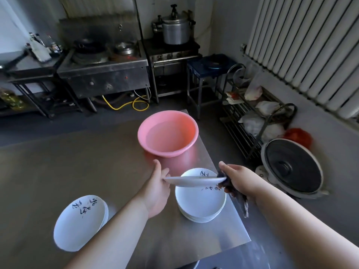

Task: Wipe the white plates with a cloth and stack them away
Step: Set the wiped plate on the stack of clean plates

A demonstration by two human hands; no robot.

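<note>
Head view: we hold white round ceramic plate [194, 180] level, just above stack of white plates [200, 204] on steel worktop [77, 162]. Fingers [165, 172] of our left hand [157, 189] grip one rim; our right hand [236, 179] pinches dark cloth [240, 200] onto opposite rim. We judge wiping midway: smaller pile of white plates [79, 224] left of fingers probably done, stack beneath pending.

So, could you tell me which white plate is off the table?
The plate held edge-on between left hand and right hand, over the right stack; the others rest on the table.
</note>
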